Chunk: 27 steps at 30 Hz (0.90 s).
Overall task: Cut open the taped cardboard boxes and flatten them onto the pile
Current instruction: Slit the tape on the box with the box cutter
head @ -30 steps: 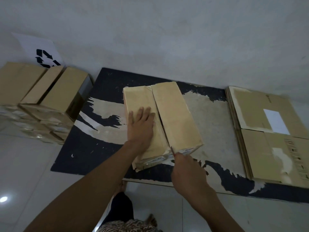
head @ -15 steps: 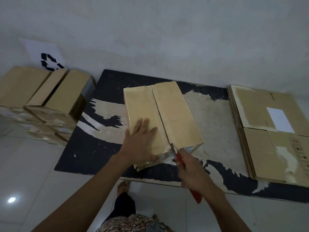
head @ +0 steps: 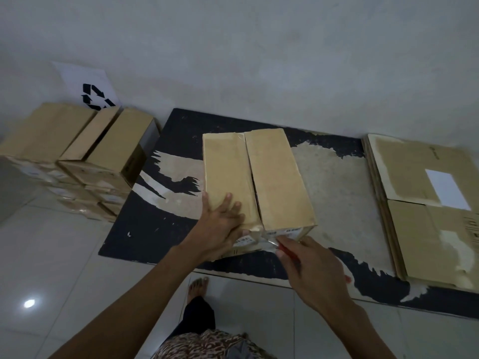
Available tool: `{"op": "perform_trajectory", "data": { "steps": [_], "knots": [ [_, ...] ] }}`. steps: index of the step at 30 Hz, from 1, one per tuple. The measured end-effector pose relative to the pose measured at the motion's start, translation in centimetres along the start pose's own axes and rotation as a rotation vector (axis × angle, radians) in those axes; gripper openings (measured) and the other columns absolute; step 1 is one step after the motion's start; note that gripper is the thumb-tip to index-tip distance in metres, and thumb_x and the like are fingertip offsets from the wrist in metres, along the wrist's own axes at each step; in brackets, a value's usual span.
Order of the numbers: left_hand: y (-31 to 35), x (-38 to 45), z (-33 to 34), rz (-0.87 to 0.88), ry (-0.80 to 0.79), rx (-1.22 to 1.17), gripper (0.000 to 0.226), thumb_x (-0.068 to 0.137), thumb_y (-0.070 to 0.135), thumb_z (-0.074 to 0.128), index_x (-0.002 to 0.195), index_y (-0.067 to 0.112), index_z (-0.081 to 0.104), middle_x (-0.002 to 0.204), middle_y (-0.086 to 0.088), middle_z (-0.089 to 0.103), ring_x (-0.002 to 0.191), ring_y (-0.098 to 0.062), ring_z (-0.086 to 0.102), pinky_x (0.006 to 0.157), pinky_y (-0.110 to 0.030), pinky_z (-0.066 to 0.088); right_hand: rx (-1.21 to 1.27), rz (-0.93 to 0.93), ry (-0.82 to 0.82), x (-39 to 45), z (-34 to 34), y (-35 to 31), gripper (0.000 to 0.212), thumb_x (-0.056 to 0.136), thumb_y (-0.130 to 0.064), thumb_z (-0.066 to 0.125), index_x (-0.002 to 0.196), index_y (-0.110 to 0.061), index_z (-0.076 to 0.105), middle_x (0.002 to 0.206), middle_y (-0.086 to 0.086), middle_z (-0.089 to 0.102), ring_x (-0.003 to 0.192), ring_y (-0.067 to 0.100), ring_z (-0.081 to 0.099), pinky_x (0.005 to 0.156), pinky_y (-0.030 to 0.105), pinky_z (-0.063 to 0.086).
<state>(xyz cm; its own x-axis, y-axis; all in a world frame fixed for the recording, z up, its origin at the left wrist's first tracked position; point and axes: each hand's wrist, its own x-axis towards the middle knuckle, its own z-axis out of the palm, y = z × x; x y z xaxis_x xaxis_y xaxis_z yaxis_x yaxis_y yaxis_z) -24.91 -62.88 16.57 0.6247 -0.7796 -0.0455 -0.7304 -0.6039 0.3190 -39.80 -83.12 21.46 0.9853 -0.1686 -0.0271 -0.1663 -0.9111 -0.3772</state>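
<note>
A tan cardboard box (head: pixel 274 177) lies on a worn black mat (head: pixel 181 130), its top seam split open along the middle. My left hand (head: pixel 220 226) presses flat on the box's near left corner. My right hand (head: pixel 313 270) grips a red-handled cutter (head: pixel 272 242) whose blade meets the tape at the near end of the box, just under the seam. To the right lies the pile of flattened boxes (head: pixel 414 177).
Several closed cardboard boxes (head: pixel 77 151) are stacked at the left, under a recycling sign (head: pixel 90 86) on the wall. My bare foot (head: pixel 197 286) stands on white tiles just in front of the mat. The grey wall runs behind everything.
My left hand slid down the box top to its near left corner. The cutter came off the top seam and now sits at the tape on the near end face.
</note>
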Motion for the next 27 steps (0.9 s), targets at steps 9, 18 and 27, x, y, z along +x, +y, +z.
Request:
{"op": "perform_trajectory", "data": {
  "steps": [9, 18, 27],
  "knots": [
    [0.8, 0.4, -0.1, -0.075, -0.05, 0.018, 0.089, 0.084, 0.06, -0.002, 0.135, 0.019, 0.059, 0.156, -0.003, 0.04, 0.154, -0.022, 0.007, 0.109, -0.063, -0.023, -0.028, -0.017, -0.039, 1.4, 1.6, -1.5, 0.038, 0.095, -0.046, 0.056, 0.131, -0.034, 0.062, 0.094, 0.002, 0.061, 0.086, 0.023, 0.063, 0.065, 0.034, 0.05],
    [-0.1, 0.4, -0.2, -0.097, -0.001, -0.139, 0.087, 0.085, 0.066, 0.007, 0.135, 0.018, 0.059, 0.154, -0.002, 0.043, 0.153, -0.016, 0.012, 0.116, -0.062, -0.015, -0.029, 0.106, -0.066, 1.6, 0.8, -0.6, 0.034, 0.098, -0.041, 0.054, 0.131, -0.038, 0.06, 0.108, 0.004, 0.062, 0.099, 0.023, 0.061, 0.078, 0.035, 0.051],
    [2.0, 0.6, -1.1, -0.026, 0.221, -0.127, 0.064, 0.08, 0.062, 0.04, 0.104, 0.015, 0.076, 0.124, -0.002, 0.068, 0.133, -0.025, 0.048, 0.111, -0.06, 0.029, -0.026, 0.09, -0.075, 1.1, 0.7, 1.1, 0.037, 0.095, -0.04, 0.059, 0.132, -0.034, 0.061, 0.117, 0.003, 0.063, 0.102, 0.021, 0.06, 0.084, 0.038, 0.053]
  ]
}}
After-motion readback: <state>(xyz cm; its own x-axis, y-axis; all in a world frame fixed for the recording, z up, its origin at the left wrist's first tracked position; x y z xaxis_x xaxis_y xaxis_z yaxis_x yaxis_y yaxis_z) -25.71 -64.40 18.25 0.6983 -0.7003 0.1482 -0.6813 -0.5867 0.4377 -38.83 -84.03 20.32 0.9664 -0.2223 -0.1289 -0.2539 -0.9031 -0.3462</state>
